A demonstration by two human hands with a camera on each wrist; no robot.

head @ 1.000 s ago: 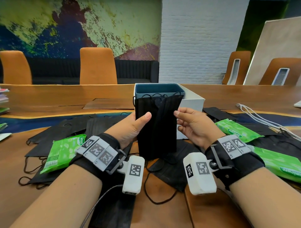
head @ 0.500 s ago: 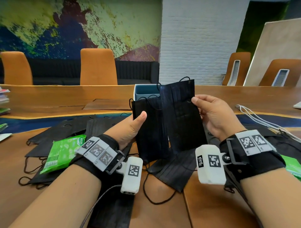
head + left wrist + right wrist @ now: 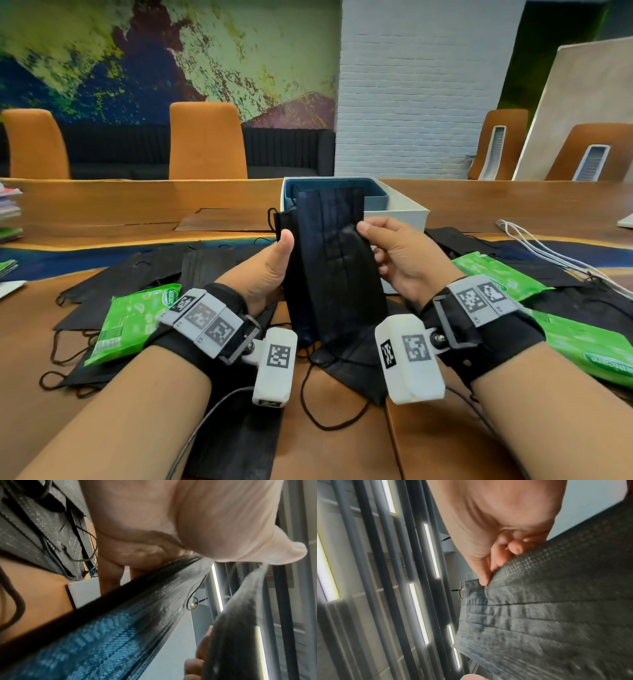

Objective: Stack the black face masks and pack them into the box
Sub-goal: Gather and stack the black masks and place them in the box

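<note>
Right hand (image 3: 404, 260) apparently laid mask (image 3: 342, 274) onto stack (image 3: 291, 274).

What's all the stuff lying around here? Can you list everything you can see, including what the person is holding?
held masks: a few, exact count unclear, black, upright between both hands in front of the box
loose masks: many, black, spread over the table on both sides and under the wrists
box: one, white with a blue inside, open, on the table behind the held masks
packets: three seen, green, one left, two right, lying on loose masks
cables: a bundle, white, far right of the table
table: one, brown wood
chairs: four, orange, beyond the table
left hand: grips the held masks, thumb in front
right hand: pinches the front mask's edge
</note>
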